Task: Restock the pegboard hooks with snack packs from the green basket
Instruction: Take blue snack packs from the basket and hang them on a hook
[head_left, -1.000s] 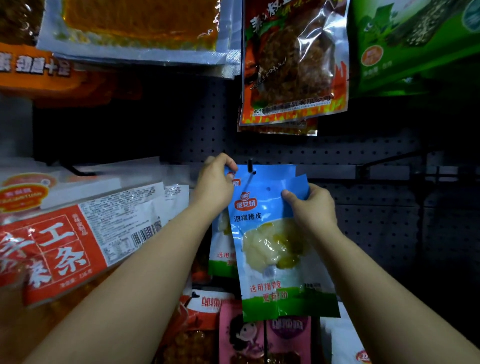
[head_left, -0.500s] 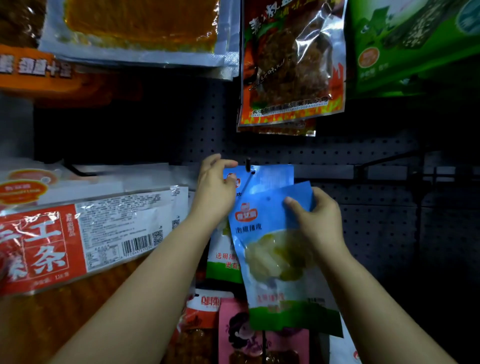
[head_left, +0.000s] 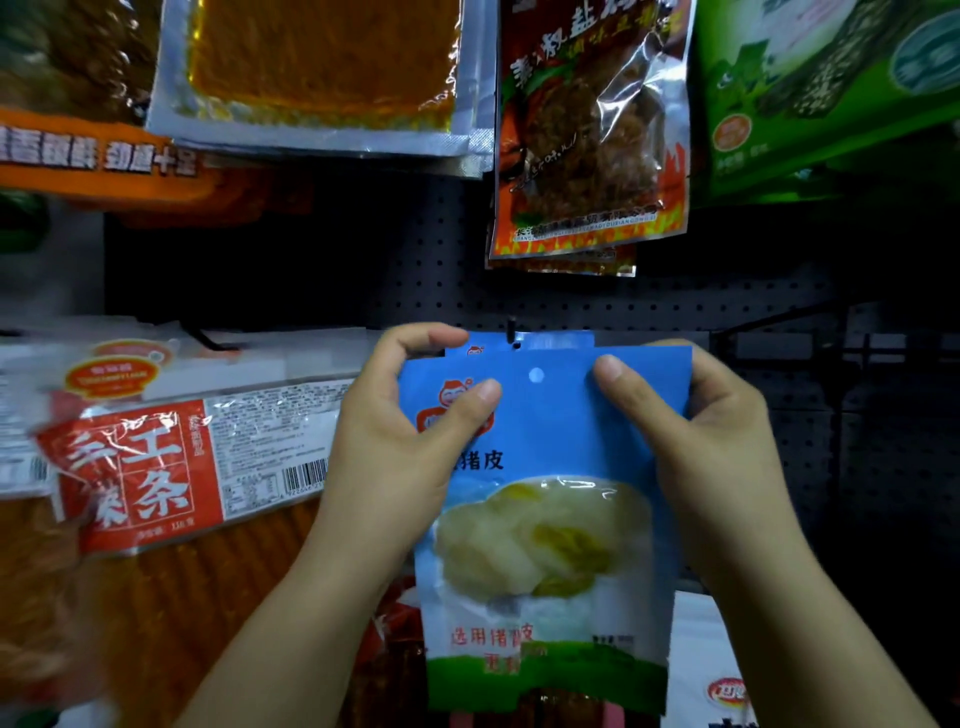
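Snack pack (head_left: 545, 519), blue with a green base, sits upright between both hands just below the pegboard hook (head_left: 511, 328); left hand (head_left: 410, 431) and right hand (head_left: 696, 431) each pinch its top corners, thumbs in front.

The front snack pack (head_left: 545, 499) is a flat pouch with a blue top, a clear window showing pale, yellowish pieces, and a green band along the bottom with red print above it. It stands upright, facing the camera, with 1 round hang hole near its top edge. That hole sits just below and slightly right of the hook tip (head_left: 511, 328), not on it. A second, matching blue pack (head_left: 545, 342) hangs directly behind it on the hook, only its top strip showing. The dark pegboard (head_left: 415, 291) rises behind both, its rows of small holes visible.
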